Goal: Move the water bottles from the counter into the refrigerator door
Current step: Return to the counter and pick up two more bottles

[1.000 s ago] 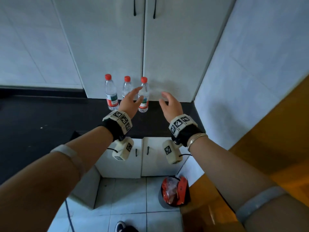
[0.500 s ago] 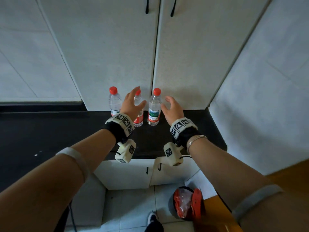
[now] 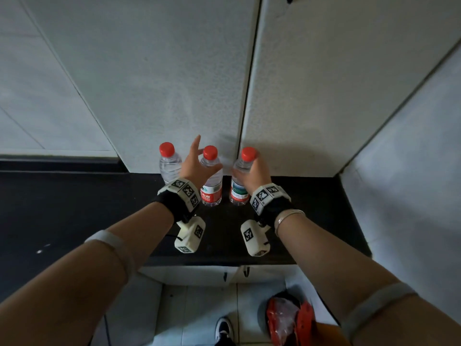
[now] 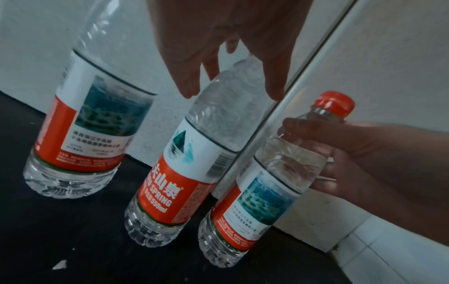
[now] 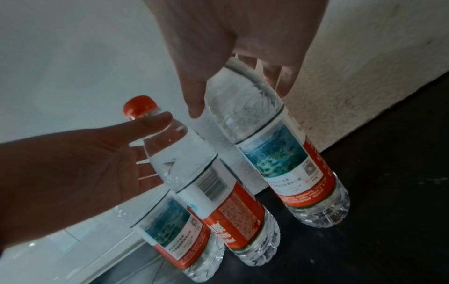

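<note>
While three water bottles with red caps stand upright in a row on the dark surface (image 3: 74, 208), close to the white refrigerator doors (image 3: 174, 83) behind them, both hands reach in over the row. The right hand (image 3: 257, 173) wraps the upper part of the right bottle (image 3: 239, 193) — in the left wrist view its thumb lies across the neck just under the cap and its fingers curl round the far side. That bottle's base is on the surface. The left hand (image 3: 195, 166) is spread wide, fingers straight and apart, holding nothing — its thumb lies by the neck of the middle bottle (image 3: 212, 188), and its fingers pass between that bottle and the left bottle (image 3: 169, 163). Whether the palm touches the middle bottle I cannot tell. Just beyond the left hand's outer side stands the left bottle, untouched. Down below both wrists, on the tiled floor, are a red-lined bin (image 3: 287, 318) and a shoe (image 3: 224, 328).
</note>
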A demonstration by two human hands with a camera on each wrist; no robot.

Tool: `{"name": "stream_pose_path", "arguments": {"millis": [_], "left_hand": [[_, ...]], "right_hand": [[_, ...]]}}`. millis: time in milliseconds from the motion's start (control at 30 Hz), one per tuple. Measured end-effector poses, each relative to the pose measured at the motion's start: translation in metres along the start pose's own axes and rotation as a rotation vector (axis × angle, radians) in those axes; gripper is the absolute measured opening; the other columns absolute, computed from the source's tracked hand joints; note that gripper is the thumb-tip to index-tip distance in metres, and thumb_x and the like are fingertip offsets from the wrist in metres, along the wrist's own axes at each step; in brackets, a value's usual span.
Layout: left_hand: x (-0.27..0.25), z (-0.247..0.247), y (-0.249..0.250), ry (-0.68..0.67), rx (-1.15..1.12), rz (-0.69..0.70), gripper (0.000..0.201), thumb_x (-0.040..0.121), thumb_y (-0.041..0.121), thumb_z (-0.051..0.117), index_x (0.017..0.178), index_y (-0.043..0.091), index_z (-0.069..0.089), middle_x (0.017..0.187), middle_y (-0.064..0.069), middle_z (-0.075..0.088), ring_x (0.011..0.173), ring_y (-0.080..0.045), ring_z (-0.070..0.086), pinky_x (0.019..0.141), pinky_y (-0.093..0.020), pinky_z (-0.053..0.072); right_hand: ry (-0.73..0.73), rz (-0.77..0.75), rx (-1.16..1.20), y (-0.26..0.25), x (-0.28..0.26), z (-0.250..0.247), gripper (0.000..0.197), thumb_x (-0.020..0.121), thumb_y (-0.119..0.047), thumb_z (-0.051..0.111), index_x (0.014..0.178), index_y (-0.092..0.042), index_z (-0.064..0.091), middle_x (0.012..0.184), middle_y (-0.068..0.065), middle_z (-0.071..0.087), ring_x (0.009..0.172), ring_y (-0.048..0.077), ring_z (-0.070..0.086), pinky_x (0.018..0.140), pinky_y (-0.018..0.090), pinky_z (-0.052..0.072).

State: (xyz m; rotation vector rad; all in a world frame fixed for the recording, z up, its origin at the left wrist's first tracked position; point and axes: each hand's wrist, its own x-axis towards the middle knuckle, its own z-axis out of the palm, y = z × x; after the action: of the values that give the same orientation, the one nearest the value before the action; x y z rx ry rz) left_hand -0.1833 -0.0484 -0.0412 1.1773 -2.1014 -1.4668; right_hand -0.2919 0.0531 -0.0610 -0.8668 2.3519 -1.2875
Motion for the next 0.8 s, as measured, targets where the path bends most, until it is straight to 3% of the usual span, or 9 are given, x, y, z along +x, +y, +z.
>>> {"name": "stream_pose_path", "arguments": {"millis": [100,167,233,333,467,800], "left_hand": [[0.009,0.007,-0.005,-0.017,0.045,-0.026,0.072,0.068,0.028,0.078,0.129,0.026,0.04,0.122,-0.005,0.059,0.112,-0.026,0.057,0.099,-0.047,0.045],[0.012,0.01,-0.005,-0.045,0.067,-0.049,0.07,0.062,0.036,0.081,0.122,0.024,0.046,0.116,-0.004,0.062,0.107,-0.024,0.059,0.096,-0.046,0.048],[0.013,0.013,-0.006,-0.048,0.072,-0.058,0.07,0.061,0.036,0.082,0.12,0.022,0.048,0.114,-0.003,0.064,0.105,-0.023,0.06,0.095,-0.045,0.048],[0.013,0.014,-0.003,-0.024,0.123,-0.046,0.059,0.064,0.034,0.081,0.114,0.022,0.052,0.109,-0.001,0.065,0.1,-0.019,0.061,0.092,-0.04,0.05],[0.009,0.012,0.0,0.007,0.187,-0.016,0.048,0.072,0.023,0.076,0.114,0.016,0.054,0.107,-0.005,0.064,0.099,-0.021,0.06,0.09,-0.036,0.048],[-0.032,0.018,0.027,-0.087,0.196,0.048,0.046,0.073,0.026,0.074,0.113,0.014,0.055,0.108,-0.007,0.065,0.102,-0.024,0.061,0.088,-0.035,0.049]], "right_hand": [[-0.009,0.011,0.023,0.001,0.007,0.001,0.037,0.072,-0.026,0.076,0.097,-0.016,0.051,0.083,-0.003,0.058,0.075,0.014,0.057,0.076,0.03,0.049],[-0.03,-0.01,-0.005,0.001,0.01,0.001,0.038,0.069,-0.035,0.078,0.091,-0.023,0.049,0.078,-0.009,0.056,0.073,0.012,0.058,0.069,0.027,0.048],[-0.037,-0.011,-0.064,0.002,0.014,0.002,0.029,0.072,-0.033,0.074,0.084,-0.026,0.049,0.07,-0.012,0.055,0.069,0.013,0.058,0.065,0.026,0.044],[-0.04,0.027,-0.087,0.006,0.018,0.003,0.023,0.072,-0.027,0.073,0.078,-0.027,0.051,0.066,-0.012,0.055,0.069,0.013,0.059,0.067,0.024,0.043],[0.012,0.063,-0.087,0.01,0.011,0.003,0.039,0.068,-0.033,0.076,0.096,-0.014,0.057,0.082,-0.002,0.066,0.077,0.017,0.065,0.071,0.028,0.051],[0.2,0.118,-0.071,-0.01,-0.048,-0.051,0.044,0.07,-0.024,0.078,0.104,-0.017,0.051,0.099,0.002,0.066,0.094,0.02,0.065,0.087,0.038,0.053]]}}
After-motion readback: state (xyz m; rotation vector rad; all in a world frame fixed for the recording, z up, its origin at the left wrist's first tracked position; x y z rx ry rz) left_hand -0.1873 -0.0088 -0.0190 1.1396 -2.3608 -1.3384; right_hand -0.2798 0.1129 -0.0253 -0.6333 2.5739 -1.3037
